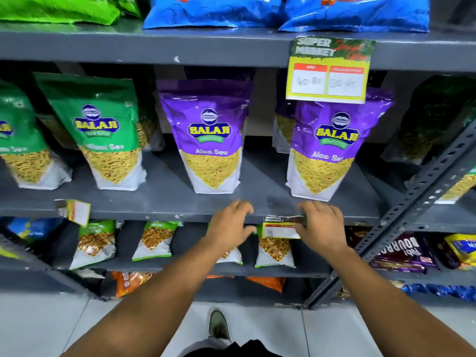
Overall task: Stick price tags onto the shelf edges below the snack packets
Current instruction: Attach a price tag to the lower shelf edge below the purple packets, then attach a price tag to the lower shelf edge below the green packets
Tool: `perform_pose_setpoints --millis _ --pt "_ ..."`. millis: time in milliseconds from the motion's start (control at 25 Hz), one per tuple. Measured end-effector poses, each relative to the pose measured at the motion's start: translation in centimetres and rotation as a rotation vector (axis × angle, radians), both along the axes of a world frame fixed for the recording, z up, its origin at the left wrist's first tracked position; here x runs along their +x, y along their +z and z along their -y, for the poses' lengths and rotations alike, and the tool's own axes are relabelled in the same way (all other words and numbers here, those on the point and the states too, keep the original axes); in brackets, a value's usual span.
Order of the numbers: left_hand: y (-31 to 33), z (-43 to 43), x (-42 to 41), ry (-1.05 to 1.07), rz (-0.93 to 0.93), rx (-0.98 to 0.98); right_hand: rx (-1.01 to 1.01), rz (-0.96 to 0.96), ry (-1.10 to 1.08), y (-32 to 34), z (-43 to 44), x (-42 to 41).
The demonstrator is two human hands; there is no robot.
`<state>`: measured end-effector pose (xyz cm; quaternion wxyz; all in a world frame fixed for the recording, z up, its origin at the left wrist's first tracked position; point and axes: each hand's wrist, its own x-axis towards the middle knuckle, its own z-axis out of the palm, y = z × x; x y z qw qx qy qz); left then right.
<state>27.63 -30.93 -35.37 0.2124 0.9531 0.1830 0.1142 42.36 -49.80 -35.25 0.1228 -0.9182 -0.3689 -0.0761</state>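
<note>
A yellow and green price tag [280, 226] lies against the front edge of the grey middle shelf [159, 213], below the right purple Aloo Sev packet [324, 150]. My right hand [322, 226] covers the tag's right end, fingers on its top edge. My left hand [230, 224] rests on the shelf edge just left of the tag, fingers curled over the lip, thumb close to the tag's left end. A second purple packet [211, 140] stands above the left hand. Another tag [74, 210] hangs tilted at the left of the same edge. A larger tag [328, 70] hangs from the upper shelf.
Green sev packets [108, 135] stand to the left on the middle shelf. Smaller packets [154, 239] fill the shelf below, with biscuit packs [404, 253] at the right. A perforated grey upright [401, 210] runs diagonally on the right. My shoe [218, 324] is on the tiled floor.
</note>
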Motion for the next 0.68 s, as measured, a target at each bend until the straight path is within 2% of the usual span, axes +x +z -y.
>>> perform_pose_setpoints --millis 120,280,360,440,520,680 --pt "-5.1 -2.2 -9.8 0.093 0.073 -0.02 0.081 0.053 0.209 -1.7 -2.8 -4.4" --pt "-8.8 -9.4 -20.6 0.493 -0.067 -0.108 0.033 -0.095 0.414 -2.7 -9.1 -12.4" --pt "-8.5 -14.6 -24.5 0.774 0.016 -0.297 -0.097 -0.163 0.481 -3.7 -12.0 -16.9" --pt "-7.8 -19.8 -26.9 0.96 0.245 -0.559 -0.184 -0.204 0.539 -4.5 -15.5 -20.7" --pt "-6.8 -24.1 -27.6 0.988 0.434 -0.738 -0.125 -0.188 0.524 -3.4 -20.3 -23.2" --pt "-6.0 -28.6 -28.2 0.88 0.576 -1.156 0.179 -0.158 0.445 0.3 -29.9 -27.9"
